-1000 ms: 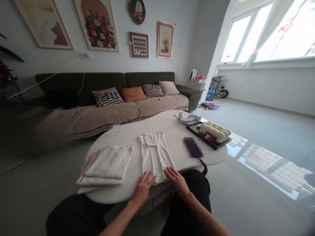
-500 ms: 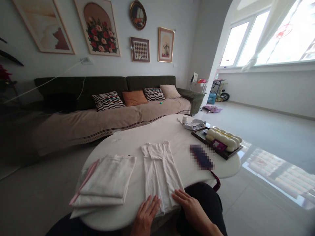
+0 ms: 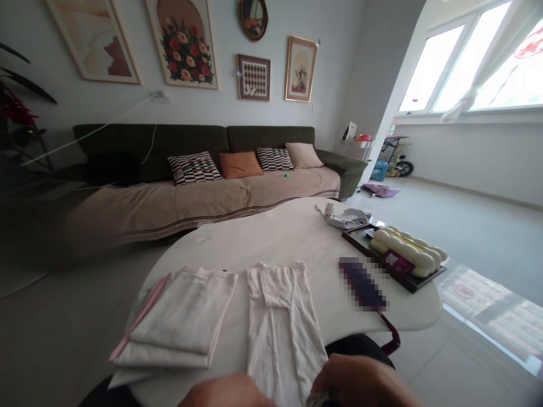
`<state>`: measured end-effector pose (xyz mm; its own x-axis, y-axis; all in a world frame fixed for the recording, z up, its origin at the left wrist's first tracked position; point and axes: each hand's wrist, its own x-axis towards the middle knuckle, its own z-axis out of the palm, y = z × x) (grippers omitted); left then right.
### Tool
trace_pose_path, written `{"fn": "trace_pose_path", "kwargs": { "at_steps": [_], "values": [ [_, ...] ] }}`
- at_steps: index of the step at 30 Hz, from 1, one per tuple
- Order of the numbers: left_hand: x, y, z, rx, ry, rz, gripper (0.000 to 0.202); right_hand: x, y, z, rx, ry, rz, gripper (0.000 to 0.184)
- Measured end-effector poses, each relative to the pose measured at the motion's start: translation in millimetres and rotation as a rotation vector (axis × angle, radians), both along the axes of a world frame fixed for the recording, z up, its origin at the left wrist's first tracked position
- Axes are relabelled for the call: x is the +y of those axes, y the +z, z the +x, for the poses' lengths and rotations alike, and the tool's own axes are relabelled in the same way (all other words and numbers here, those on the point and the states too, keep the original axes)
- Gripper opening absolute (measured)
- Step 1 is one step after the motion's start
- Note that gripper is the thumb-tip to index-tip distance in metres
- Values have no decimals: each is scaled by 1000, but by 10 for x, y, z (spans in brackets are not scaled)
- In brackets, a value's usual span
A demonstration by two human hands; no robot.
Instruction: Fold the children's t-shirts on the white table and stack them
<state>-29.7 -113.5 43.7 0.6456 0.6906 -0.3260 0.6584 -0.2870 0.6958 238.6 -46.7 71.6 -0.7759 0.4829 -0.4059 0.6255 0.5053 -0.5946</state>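
Observation:
A long white garment point(image 3: 282, 333) lies narrowly folded on the table, with a sleeve-like flap turned across its far end. My left hand point(image 3: 231, 392) is at its near left side, cut off by the bottom of the view; the knuckles are blurred and the fingers hidden. At the near right edge of the garment, my right hand point(image 3: 360, 380) is curled closed and seems to hold the cloth, though its fingertips are partly out of sight. Left of the garment sits a stack of folded white cloths point(image 3: 180, 311), with a pink edge showing.
On the white table point(image 3: 254, 240) a dark pixelated item point(image 3: 362, 285) with a strap point(image 3: 391, 333) lies right of the garment. A dark tray point(image 3: 356, 237) holds a cream bubble-shaped box point(image 3: 407, 249). Crumpled plastic packaging point(image 3: 350, 217) lies beyond. A sofa point(image 3: 271, 135) stands behind.
Both hands were flat on the garment's near end; they have moved nearer to me, and the right has curled closed. The garment has slid toward me. The view has turned slightly left.

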Motion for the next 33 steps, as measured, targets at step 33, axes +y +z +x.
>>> {"fn": "trace_pose_path", "kwargs": {
  "at_steps": [33],
  "values": [
    [1923, -638, -35, -201, 1142, 607, 42, 1725, -811, -859, 257, -741, 676, 47]
  ]
}}
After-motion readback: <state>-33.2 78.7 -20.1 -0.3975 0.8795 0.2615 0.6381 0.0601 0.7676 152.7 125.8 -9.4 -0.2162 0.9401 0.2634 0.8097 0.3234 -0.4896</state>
